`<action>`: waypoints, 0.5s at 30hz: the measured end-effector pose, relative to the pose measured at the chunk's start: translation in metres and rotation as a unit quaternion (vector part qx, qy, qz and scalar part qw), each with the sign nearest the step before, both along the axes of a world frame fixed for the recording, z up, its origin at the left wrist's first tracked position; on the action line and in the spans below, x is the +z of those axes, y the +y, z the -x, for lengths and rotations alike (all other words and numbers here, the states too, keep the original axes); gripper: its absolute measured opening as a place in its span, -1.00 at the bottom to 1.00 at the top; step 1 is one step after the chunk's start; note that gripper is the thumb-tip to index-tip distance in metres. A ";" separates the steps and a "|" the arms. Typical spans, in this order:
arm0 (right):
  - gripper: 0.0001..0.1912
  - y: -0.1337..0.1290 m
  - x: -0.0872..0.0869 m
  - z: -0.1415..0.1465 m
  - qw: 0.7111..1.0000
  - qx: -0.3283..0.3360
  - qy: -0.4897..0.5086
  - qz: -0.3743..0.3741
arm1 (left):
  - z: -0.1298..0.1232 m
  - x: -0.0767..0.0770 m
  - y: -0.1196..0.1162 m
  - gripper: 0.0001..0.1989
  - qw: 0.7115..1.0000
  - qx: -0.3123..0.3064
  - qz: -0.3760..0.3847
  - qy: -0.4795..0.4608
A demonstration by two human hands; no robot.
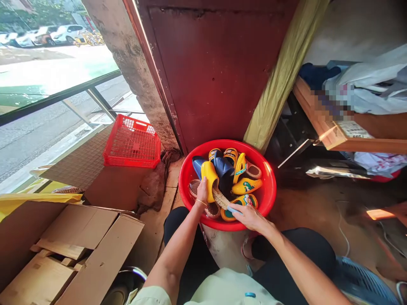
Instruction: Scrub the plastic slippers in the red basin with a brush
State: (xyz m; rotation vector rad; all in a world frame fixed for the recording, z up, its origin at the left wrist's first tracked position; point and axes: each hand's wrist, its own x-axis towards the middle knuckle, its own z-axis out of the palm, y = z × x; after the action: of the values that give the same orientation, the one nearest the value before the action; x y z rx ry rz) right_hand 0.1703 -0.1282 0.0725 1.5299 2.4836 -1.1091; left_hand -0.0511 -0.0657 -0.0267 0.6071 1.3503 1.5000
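My left hand [201,194] grips a plain yellow slipper [209,176] by its side, over a red basin [270,190]. In my right hand [249,217] is the blue handle of a scrubbing brush [222,198]. Its pale bristles sit at the slipper's opening; whether they touch the inside I cannot tell. Several more slippers lie piled in the basin, among them a dark blue slipper [223,166] and a yellow slipper with a green cartoon figure [247,186]. My fingers partly hide the held slipper and the brush handle.
A red plastic crate [136,146] rests on cardboard at the left. Nearer stands an open cardboard box [104,250]. Behind the basin is a dark red door [219,76] with a yellowish curtain [280,80]. A wooden table [365,143] holding plastic bags juts in from the right.
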 end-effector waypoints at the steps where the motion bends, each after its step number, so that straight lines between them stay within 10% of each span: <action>1: -0.45 -0.002 0.003 -0.001 1.000 0.016 -0.009 -0.009 | -0.001 0.000 -0.001 -0.38 1.000 -0.009 -0.009 0.002; 8: -0.52 0.007 0.057 -0.047 0.958 0.131 -0.217 -0.133 | -0.001 0.028 -0.015 -0.37 0.940 -0.038 -0.165 0.295; 15: -0.52 0.035 0.051 -0.104 0.964 -0.078 -0.060 -0.247 | 0.017 0.092 0.008 -0.20 0.786 -0.040 -0.210 0.580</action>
State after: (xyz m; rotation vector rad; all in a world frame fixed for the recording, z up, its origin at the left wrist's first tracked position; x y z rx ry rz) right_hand 0.2744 -0.0930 0.1233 1.8635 2.7248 -0.3914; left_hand -0.0685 -0.0577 0.0654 2.0907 1.7939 1.3458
